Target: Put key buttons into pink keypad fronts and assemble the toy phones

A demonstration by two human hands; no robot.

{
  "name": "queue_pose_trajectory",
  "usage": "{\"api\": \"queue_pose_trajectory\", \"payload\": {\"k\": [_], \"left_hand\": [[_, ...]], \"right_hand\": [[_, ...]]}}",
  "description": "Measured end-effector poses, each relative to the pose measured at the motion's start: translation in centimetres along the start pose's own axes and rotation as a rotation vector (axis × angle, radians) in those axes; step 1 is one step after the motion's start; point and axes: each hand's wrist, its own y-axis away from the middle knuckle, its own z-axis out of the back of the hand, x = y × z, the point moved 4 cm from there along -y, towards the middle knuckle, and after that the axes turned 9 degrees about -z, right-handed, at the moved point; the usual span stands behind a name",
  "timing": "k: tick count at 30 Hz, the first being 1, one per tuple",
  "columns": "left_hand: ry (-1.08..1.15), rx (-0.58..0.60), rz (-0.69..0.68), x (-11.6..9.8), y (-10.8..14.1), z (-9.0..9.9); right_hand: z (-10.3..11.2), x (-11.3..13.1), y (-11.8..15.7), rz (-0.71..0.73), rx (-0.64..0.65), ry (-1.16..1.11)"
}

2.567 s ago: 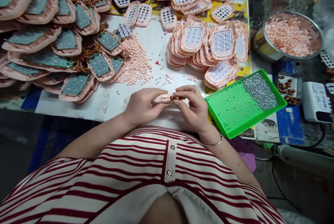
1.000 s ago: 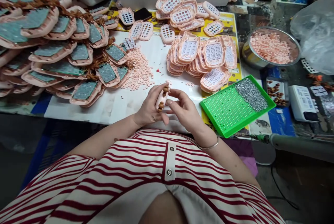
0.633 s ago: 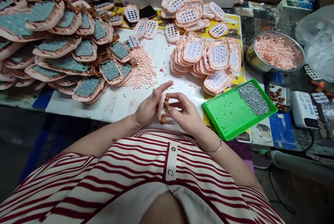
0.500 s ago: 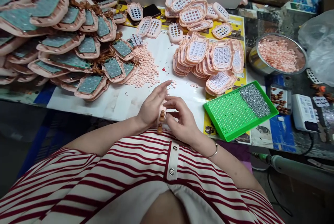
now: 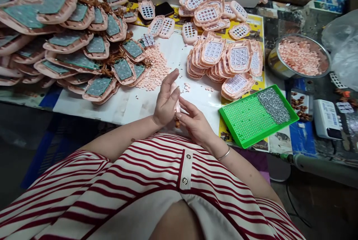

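Just in front of my striped shirt, my left hand is wrapped round a pink casing seen almost edge-on. My right hand touches the casing's right side with thumb and fingertips pressed together. A brown piece hangs below the casing between the hands. The casing's face is hidden by my left palm. Beyond the hands, small pink pieces lie in a heap on the white sheet. Pink shells with white keypads are stacked to the right of that heap.
Casings with green boards are piled high at left. A green tray of screws stands at right, near a metal bowl of pink pieces and a white device. A black phone lies at the back.
My left hand has turned and risen slightly, and the casing between the hands is tilted differently. Less of the brown piece shows. The green-tipped tool at lower right has swung mostly out of sight.
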Motion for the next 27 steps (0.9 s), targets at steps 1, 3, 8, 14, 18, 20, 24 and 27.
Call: {"api": "queue_pose_trajectory", "payload": {"k": [1,3,8,14,18,20,24,27], "left_hand": [[-0.003,0.006,0.015,0.0,-0.1,0.0],[-0.026,0.023,0.047,-0.2,-0.4,0.2],[0.183,0.187,0.432,-1.2,-0.5,0.9],[0.427,0.371,0.812,-2.3,0.0,1.8],[0.441,0.353,0.846,-2.4,0.2,1.9],[0.432,0.346,0.867,-2.4,0.5,1.6],[0.391,0.281,0.868,-2.2,0.9,1.4],[0.344,0.213,0.902,-2.2,1.2,1.4]], "right_hand": [[0.1,-0.1,-0.1,-0.019,-0.001,-0.018],[0.3,0.0,-0.3,0.013,-0.028,-0.042],[0.7,1.1,-0.2,0.217,-0.048,0.013],[1.3,0.8,0.2,0.115,0.039,0.108],[1.4,0.8,0.4,0.081,0.058,0.126],[1.3,0.8,0.5,0.055,0.063,0.143],[1.0,0.9,0.6,0.036,0.068,0.196],[0.9,1.1,0.6,0.053,0.066,0.266]]}}
